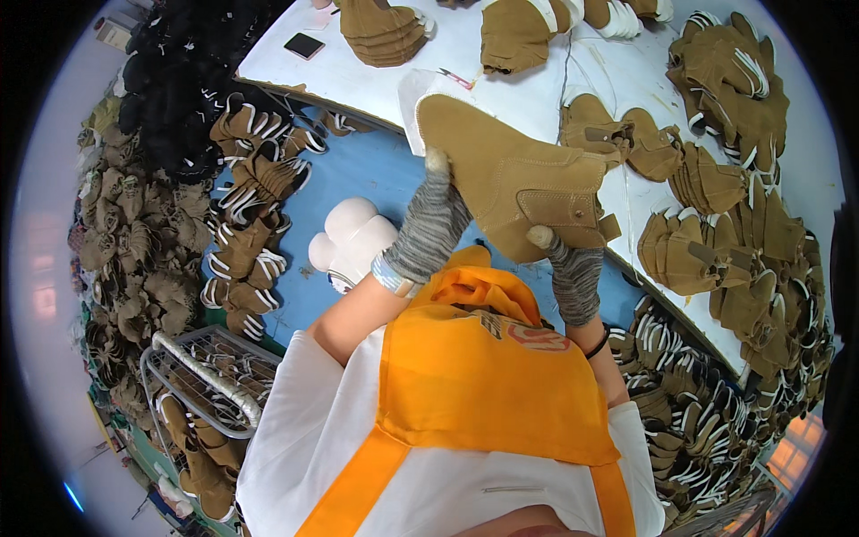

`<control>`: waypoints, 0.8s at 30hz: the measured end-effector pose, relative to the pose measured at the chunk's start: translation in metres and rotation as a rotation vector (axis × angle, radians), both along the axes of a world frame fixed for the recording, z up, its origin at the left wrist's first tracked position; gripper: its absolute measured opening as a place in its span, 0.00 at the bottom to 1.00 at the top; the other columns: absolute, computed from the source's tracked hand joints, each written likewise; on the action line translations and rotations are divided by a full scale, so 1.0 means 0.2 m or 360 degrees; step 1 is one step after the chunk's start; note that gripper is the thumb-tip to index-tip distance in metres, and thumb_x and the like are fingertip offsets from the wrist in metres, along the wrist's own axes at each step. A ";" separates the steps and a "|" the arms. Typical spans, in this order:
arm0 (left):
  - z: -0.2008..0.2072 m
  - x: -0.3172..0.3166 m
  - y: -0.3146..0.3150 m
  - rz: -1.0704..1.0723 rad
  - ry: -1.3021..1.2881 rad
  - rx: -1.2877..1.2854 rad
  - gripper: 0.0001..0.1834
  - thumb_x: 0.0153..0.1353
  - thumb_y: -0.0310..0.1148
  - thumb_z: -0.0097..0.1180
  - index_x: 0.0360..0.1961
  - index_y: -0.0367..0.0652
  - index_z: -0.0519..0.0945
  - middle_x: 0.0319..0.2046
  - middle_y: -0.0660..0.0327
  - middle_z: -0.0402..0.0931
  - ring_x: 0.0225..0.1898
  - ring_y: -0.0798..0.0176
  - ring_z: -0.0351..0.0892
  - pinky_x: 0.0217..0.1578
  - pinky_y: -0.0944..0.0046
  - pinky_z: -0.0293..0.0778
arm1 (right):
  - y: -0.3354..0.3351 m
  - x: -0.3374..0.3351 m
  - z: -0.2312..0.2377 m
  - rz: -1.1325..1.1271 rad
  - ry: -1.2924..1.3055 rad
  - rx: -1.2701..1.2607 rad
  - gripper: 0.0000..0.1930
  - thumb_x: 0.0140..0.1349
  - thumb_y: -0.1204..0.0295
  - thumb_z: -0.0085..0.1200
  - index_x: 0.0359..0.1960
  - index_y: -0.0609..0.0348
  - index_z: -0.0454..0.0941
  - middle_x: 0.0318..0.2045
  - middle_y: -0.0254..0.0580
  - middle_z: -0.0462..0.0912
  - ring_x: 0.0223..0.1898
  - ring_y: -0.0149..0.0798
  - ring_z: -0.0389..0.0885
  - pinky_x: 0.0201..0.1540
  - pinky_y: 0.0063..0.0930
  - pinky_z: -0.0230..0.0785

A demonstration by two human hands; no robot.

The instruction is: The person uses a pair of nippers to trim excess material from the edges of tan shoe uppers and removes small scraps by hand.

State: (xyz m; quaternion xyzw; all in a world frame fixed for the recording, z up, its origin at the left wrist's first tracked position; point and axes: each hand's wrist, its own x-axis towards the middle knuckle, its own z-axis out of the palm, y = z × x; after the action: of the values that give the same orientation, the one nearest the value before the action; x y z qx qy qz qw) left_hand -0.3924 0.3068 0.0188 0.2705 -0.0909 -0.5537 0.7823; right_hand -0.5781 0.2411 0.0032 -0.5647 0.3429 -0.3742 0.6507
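A tan boot upper point(519, 179) with a stitched side panel and a white lining edge is held up in front of me, over the near edge of the table. My left hand point(432, 215), in a grey knit glove with a bare thumb tip, grips its left end. My right hand point(571, 268), gloved the same way, pinches the lower right part beside a small tab. The fingers of both hands are mostly hidden behind the upper. Just beyond it on the table lie small red-handled snips point(456, 79).
The white table point(358, 94) carries stacked tan uppers point(383, 36), more piles at right point(687, 255) and a dark phone point(304, 46). Left of me are a white rounded object point(352, 240), a wire cart point(210, 376) and heaps of brown pieces point(134, 233). More uppers point(693, 430) pile up lower right.
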 end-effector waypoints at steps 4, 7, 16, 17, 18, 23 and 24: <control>0.03 0.03 -0.03 -0.0063 -0.0006 -0.0056 0.45 0.60 0.65 0.43 0.64 0.36 0.57 0.61 0.50 0.61 0.65 0.56 0.59 0.64 0.58 0.61 | -0.04 0.08 0.01 -0.0075 -0.0209 -0.0114 0.37 0.44 0.68 0.73 0.56 0.61 0.65 0.50 0.43 0.76 0.51 0.37 0.76 0.51 0.31 0.74; -0.04 0.16 -0.07 -0.0081 -0.0216 -0.0089 0.42 0.63 0.63 0.42 0.65 0.39 0.57 0.62 0.53 0.61 0.63 0.59 0.61 0.62 0.61 0.61 | -0.05 0.18 0.05 -0.0163 -0.0255 -0.0138 0.38 0.45 0.70 0.73 0.56 0.61 0.64 0.49 0.42 0.76 0.51 0.38 0.76 0.52 0.31 0.74; -0.14 0.94 -0.31 0.0147 -0.1229 0.0426 0.17 0.67 0.39 0.52 0.47 0.36 0.76 0.34 0.65 0.75 0.34 0.73 0.68 0.39 0.70 0.68 | -0.34 0.84 -0.14 -0.0172 0.0267 -0.0561 0.41 0.45 0.63 0.73 0.57 0.63 0.61 0.49 0.42 0.76 0.51 0.39 0.75 0.53 0.33 0.71; -0.19 1.09 -0.35 0.0097 -0.1142 0.0412 0.20 0.67 0.44 0.50 0.47 0.36 0.76 0.35 0.64 0.75 0.35 0.72 0.69 0.39 0.69 0.68 | -0.39 0.97 -0.13 -0.0129 0.0274 -0.0467 0.40 0.46 0.63 0.73 0.56 0.63 0.62 0.47 0.41 0.78 0.50 0.39 0.76 0.52 0.33 0.70; -0.21 1.23 -0.38 0.0031 -0.1038 0.0417 0.23 0.68 0.49 0.47 0.47 0.36 0.75 0.36 0.63 0.75 0.36 0.70 0.69 0.40 0.68 0.69 | -0.41 1.09 -0.13 -0.0201 0.0260 -0.0414 0.40 0.45 0.61 0.72 0.56 0.63 0.62 0.47 0.41 0.78 0.50 0.38 0.76 0.52 0.33 0.70; -0.27 1.91 -0.62 -0.0357 -0.1255 0.0158 0.35 0.66 0.61 0.39 0.54 0.35 0.69 0.45 0.56 0.73 0.45 0.65 0.71 0.49 0.64 0.68 | -0.57 1.62 -0.10 -0.0306 0.0734 -0.1019 0.37 0.52 0.48 0.63 0.57 0.62 0.69 0.52 0.45 0.76 0.51 0.42 0.74 0.54 0.37 0.67; -0.14 1.98 -0.68 -0.0209 -0.1346 0.0055 0.33 0.67 0.57 0.41 0.55 0.36 0.68 0.46 0.56 0.73 0.45 0.63 0.71 0.48 0.64 0.68 | -0.61 1.73 -0.08 -0.0286 0.0890 -0.1226 0.37 0.52 0.47 0.63 0.57 0.61 0.69 0.52 0.45 0.76 0.52 0.42 0.74 0.55 0.37 0.66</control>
State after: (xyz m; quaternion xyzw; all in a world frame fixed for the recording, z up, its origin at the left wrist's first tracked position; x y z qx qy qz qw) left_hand 0.0031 0.1708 -0.0098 0.4804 -0.4114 -0.4441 0.6346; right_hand -0.2328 0.1188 -0.0131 -0.8116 0.3886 -0.3627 0.2422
